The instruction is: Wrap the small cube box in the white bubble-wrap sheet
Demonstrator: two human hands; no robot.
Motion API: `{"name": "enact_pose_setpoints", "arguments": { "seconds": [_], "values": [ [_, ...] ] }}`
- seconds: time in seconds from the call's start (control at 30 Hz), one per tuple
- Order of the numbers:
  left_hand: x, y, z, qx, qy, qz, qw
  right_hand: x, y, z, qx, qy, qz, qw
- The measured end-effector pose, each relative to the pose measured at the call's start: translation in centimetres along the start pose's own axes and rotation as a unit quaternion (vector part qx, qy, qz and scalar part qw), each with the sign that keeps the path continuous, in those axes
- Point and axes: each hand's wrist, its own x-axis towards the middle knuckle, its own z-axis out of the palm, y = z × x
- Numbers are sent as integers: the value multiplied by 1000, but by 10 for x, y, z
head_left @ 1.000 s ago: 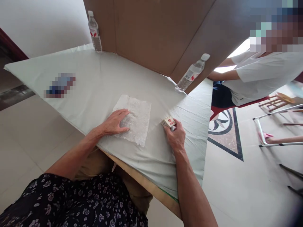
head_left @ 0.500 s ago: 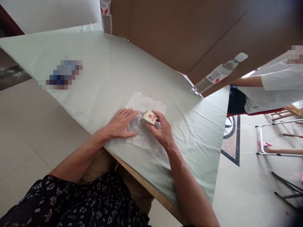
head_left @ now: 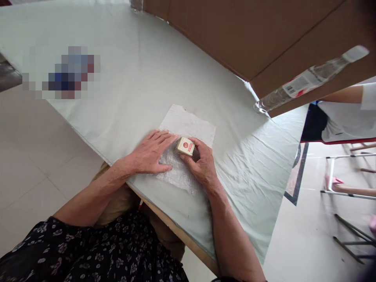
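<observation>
A small cream box with a red round mark and a red label is held by my right hand, thumb on its near side and fingers on its far right. Beneath it lies a sheet of bubble wrap, with a flat whitish part stretching out beyond the box. My left hand rests flat on the left part of the wrap, fingers spread and thumb apart, its fingertips close to the box. The box's underside is hidden.
A large brown cardboard panel stands across the table, with a clear plastic bottle against it. A blurred-out item lies at the left. Beyond the right edge sits a person in a white shirt, near metal-framed stools.
The camera view has shifted closer and lower, so the panel and bottle appear larger. The box now sits a little flatter over the wrap. Both hands keep nearly the same pose.
</observation>
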Motion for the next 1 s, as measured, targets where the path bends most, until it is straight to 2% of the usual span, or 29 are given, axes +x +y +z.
{"name": "enact_pose_setpoints", "arguments": {
  "seconds": [0.3,0.5,0.57,0.67,0.77,0.83,0.9,1.0],
  "values": [
    [0,0,-1,3,-5,-2,1000,-2,3,2,4,-13,-9,1000],
    [0,-1,-3,-9,18,5,1000,3,5,3,25,-29,-15,999],
    [-8,3,-7,-16,31,8,999,3,6,4,18,-24,-11,999],
    [-33,13,-14,2,42,31,999,1,6,2,36,-25,-2,999],
    [-60,22,-18,36,25,40,998,-1,2,-10,70,-15,26,997],
    [-70,27,-18,51,32,35,998,-4,-6,-24,75,0,35,997],
    [-71,30,-16,68,48,34,996,-9,-17,-40,73,1,20,997],
    [-61,31,-12,93,73,50,992,-24,-36,-56,44,-36,-37,998]
  ]
}}
